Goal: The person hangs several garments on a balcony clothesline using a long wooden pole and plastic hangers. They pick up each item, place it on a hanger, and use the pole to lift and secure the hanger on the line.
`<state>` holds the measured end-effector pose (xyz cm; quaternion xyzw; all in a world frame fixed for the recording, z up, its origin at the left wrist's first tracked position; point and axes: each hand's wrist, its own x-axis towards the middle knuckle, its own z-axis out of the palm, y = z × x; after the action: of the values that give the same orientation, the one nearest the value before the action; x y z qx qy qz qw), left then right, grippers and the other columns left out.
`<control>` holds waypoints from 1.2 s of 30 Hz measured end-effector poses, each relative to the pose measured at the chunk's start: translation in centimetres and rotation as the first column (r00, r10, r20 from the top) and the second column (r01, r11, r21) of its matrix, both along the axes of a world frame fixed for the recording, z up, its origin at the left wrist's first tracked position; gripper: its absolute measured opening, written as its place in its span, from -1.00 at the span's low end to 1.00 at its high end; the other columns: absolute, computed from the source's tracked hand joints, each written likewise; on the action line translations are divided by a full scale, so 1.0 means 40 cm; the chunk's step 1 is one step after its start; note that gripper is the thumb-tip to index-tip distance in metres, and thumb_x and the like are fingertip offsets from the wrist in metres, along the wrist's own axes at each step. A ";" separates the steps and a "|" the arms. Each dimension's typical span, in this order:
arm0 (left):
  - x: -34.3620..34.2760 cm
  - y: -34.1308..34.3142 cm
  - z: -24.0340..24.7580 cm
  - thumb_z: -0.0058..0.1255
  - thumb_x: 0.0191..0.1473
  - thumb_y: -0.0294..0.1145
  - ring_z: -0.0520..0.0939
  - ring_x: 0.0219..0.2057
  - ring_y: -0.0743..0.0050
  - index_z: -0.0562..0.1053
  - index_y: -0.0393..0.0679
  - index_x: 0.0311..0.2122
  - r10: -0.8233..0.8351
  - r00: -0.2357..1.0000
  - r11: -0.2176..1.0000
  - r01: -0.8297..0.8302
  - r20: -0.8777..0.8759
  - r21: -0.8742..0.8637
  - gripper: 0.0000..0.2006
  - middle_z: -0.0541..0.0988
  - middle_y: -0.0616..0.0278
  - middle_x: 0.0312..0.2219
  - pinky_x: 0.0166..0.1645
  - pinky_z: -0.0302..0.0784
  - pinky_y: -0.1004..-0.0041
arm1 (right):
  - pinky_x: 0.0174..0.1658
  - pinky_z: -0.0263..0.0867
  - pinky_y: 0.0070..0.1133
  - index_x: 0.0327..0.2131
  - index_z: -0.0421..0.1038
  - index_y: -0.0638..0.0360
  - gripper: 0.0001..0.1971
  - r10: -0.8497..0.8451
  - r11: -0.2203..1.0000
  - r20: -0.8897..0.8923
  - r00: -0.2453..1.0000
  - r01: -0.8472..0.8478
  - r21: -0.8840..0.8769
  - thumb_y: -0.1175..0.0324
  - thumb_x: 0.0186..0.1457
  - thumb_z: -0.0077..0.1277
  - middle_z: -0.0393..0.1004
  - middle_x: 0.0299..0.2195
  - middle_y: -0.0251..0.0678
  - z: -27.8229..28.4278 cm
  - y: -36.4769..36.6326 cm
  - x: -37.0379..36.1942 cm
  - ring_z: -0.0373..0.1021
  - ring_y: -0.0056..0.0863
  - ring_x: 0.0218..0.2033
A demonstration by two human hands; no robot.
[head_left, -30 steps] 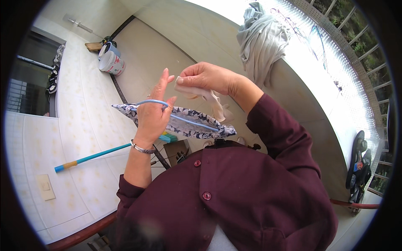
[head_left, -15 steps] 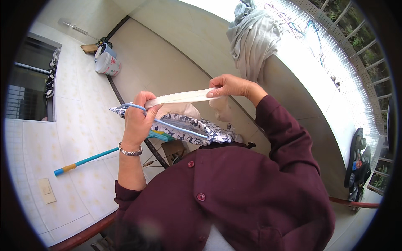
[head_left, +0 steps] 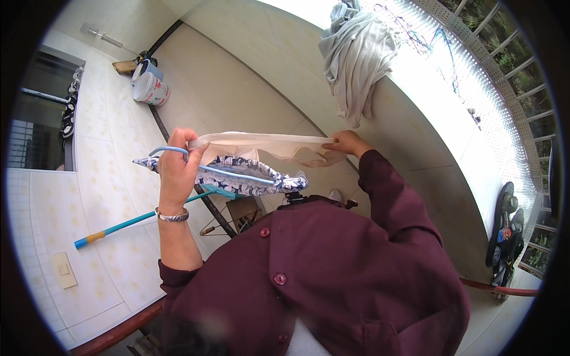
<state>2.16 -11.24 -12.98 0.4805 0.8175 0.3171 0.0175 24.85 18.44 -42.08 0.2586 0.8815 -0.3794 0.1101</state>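
Note:
A cream piece of clothing point(head_left: 267, 142) is stretched by its upper edge between my two hands, its lower folds hanging down. My left hand point(head_left: 177, 172), with a bracelet on the wrist, grips one end of that edge along with a light blue clothes hanger point(head_left: 228, 175). On the hanger hangs a navy and white patterned garment point(head_left: 252, 190) with a gathered edge, close in front of my body. My right hand point(head_left: 349, 144) pinches the far end of the cream edge. The right fingertips are partly hidden by the cloth.
Grey-white cloth point(head_left: 359, 59) drapes over the ledge at the upper right. Dark sandals point(head_left: 504, 237) lie on the right. White and blue buckets point(head_left: 151, 89) stand at the upper left. A blue pole point(head_left: 124, 225) leans along the tiled wall, and a wooden box point(head_left: 243, 212) sits below the garments.
My hands have moved apart, the right one rightward and slightly down, the left one to the left with the hanger. The cream cloth is now stretched wider and its folds hang open.

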 end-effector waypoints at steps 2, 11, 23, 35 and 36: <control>-0.012 -0.008 -0.014 0.13 0.00 -0.44 0.36 -0.58 0.48 0.33 -0.14 -0.34 0.025 0.999 0.999 -0.025 0.021 -0.026 -0.81 0.38 0.29 -0.56 -0.46 0.29 0.47 | -0.26 0.31 -0.42 -0.31 0.55 0.10 -0.42 -0.080 0.997 0.105 0.991 0.081 -0.003 -0.27 0.00 -0.05 0.51 -0.49 -0.08 -0.018 0.004 0.014 0.46 -0.17 -0.39; -0.030 -0.007 -0.057 0.15 0.02 -0.31 0.35 -0.66 0.47 0.33 -0.12 -0.37 0.060 0.998 0.996 -0.060 -0.008 -0.072 -0.77 0.34 0.30 -0.68 -0.54 0.27 0.44 | -0.10 0.30 -0.53 -0.04 0.39 0.17 -0.43 -0.389 0.252 0.106 0.915 0.216 -0.943 -0.15 0.17 -0.13 0.43 -0.05 -0.33 0.177 -0.027 -0.001 0.35 -0.56 -0.07; -0.036 -0.027 -0.065 0.07 0.02 -0.50 0.39 -0.61 0.53 0.33 -0.15 -0.37 -0.035 0.986 0.999 0.034 0.162 0.012 -0.86 0.45 0.31 -0.57 -0.51 0.31 0.51 | -0.28 0.28 -0.69 -0.33 0.53 0.13 -0.65 -0.140 0.738 -0.113 0.984 0.028 -0.674 0.02 0.13 0.00 0.50 -0.44 -0.47 0.266 -0.051 -0.048 0.35 -0.69 -0.41; -0.012 -0.003 0.008 -0.04 -0.07 -0.75 0.57 -0.40 0.30 0.33 -0.19 -0.45 -0.445 0.890 0.851 0.455 -0.102 0.262 -0.83 0.56 0.09 -0.38 -0.33 0.47 0.51 | -0.33 0.37 -0.44 -0.15 0.39 0.28 -0.51 0.206 0.893 -0.001 0.979 -0.188 -0.409 -0.03 0.11 -0.03 0.52 -0.33 -0.10 0.035 -0.274 -0.123 0.47 -0.25 -0.38; -0.005 -0.002 0.011 -0.03 -0.07 -0.74 0.58 -0.39 0.28 0.33 -0.19 -0.45 -0.453 0.884 0.845 0.466 -0.111 0.261 -0.83 0.56 0.08 -0.37 -0.31 0.48 0.50 | -0.32 0.37 -0.41 -0.11 0.36 0.26 -0.50 0.225 0.919 -0.096 0.970 -0.244 -0.310 -0.02 0.10 -0.02 0.51 -0.31 -0.05 0.025 -0.285 -0.139 0.47 -0.21 -0.38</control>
<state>1.95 -11.31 -12.55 0.6667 0.6255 0.4053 0.0064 19.28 7.05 -41.08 0.1185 0.8359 -0.5085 0.1692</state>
